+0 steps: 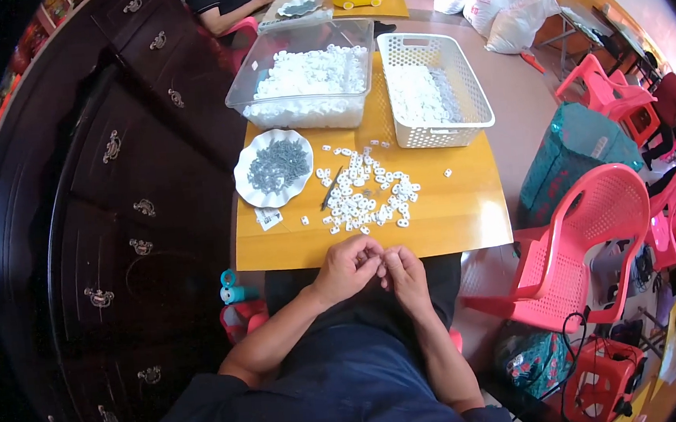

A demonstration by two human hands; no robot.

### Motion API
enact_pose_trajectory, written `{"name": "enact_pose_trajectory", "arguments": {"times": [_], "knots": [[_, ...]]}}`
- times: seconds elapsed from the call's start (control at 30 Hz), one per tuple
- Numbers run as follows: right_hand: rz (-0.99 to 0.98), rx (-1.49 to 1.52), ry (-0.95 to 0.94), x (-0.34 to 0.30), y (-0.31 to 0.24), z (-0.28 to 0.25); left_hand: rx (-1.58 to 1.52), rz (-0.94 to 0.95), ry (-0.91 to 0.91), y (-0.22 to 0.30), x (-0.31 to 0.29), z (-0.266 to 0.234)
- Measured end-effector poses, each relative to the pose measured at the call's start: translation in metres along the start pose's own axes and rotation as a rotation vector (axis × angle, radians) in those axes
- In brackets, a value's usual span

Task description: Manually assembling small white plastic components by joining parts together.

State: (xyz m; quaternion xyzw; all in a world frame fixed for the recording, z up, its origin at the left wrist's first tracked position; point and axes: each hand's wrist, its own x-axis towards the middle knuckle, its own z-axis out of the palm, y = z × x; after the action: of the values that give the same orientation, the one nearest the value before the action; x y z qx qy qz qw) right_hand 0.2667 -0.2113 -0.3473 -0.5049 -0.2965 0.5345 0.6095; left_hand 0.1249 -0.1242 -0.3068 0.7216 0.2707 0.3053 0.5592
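Just past the near edge of the yellow table (278, 251), above my lap, my left hand (350, 267) and my right hand (403, 277) meet with fingertips pinched together. Whatever lies between the fingers is too small or hidden to make out. Beyond them, many small white plastic pieces with holes (361, 201) lie scattered on the table. A thin dark tool (332, 188), perhaps tweezers, rests among their left side. Left of the pile stands a white scalloped dish (246, 188) full of small grey metal parts, which look like screws or pins.
Behind the pile stand a clear plastic bin (298, 112) and a white perforated basket (443, 136), both holding white pieces. Dark drawers (124, 212) line the left. Pink chairs (564, 257) and a green bag (572, 153) are at the right. Another person (231, 9) sits at the far table.
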Motion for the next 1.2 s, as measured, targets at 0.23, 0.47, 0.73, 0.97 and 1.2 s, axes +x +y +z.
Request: {"name": "enact_pose_trajectory", "arguments": {"times": [0.23,0.47,0.73,0.97,1.2], "knots": [[-0.012,0.042,0.017,0.0,0.005,0.0,0.059,-0.023,0.024,-0.002,-0.001,-0.002],[0.078,0.15,0.003,0.003,-0.002,0.0,0.088,-0.01,0.08,-0.009,0.004,-0.006],[0.09,0.177,0.024,0.003,-0.004,0.001,0.047,-0.036,0.042,-0.016,0.003,-0.005],[0.088,0.099,0.064,0.001,0.002,0.0,0.067,-0.022,0.054,-0.017,0.001,-0.005],[0.045,0.09,0.103,0.003,0.003,0.002,0.085,-0.013,0.042,-0.02,0.002,-0.004]]}}
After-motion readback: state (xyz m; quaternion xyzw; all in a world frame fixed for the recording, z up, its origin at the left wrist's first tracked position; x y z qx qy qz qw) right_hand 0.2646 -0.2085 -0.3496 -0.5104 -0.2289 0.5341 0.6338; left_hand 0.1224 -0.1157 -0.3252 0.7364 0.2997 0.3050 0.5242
